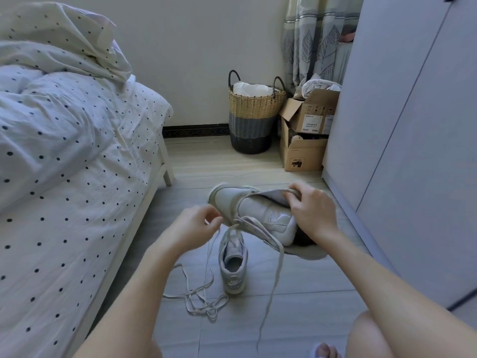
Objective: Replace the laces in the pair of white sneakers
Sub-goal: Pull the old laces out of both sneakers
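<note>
Mid-task: right hand grips held sneaker, left hand pinches its lace; floor sneaker unlaced, loose laces beside it

Basket left of boxes

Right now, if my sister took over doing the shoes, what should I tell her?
Left hand: pinches a lace end at the held sneaker.
Right hand: grips the held sneaker by its collar, in the air.
Other sneaker: on the floor, upright, no lace visible in it.
Loose lace: on the floor tiles, left of it.
Done: a lace partly threaded through the held sneaker.
Left: finish it, then lace the other sneaker.
</note>
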`<action>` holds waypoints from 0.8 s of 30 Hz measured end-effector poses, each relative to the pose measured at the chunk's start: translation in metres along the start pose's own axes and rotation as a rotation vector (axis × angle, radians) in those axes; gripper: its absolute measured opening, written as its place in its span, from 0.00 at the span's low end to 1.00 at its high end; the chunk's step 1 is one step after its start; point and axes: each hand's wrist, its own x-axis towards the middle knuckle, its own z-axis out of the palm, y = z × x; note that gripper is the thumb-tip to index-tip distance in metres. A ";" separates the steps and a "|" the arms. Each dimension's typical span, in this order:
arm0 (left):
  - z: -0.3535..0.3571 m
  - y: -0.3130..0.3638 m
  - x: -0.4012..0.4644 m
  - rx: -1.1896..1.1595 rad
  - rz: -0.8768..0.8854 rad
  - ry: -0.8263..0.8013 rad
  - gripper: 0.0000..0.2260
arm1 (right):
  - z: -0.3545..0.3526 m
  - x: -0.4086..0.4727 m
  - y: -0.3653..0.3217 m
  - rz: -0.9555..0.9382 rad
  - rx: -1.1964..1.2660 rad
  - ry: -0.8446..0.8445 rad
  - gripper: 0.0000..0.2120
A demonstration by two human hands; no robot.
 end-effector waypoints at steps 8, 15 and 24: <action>0.014 0.015 0.010 -0.056 0.025 0.305 0.12 | -0.004 0.002 -0.011 0.147 0.275 0.093 0.09; 0.017 0.017 0.012 0.001 0.247 0.421 0.07 | -0.006 0.002 -0.006 0.179 0.270 0.074 0.09; -0.020 0.021 0.006 -1.260 0.002 0.603 0.08 | -0.002 0.010 0.033 0.532 0.228 0.064 0.10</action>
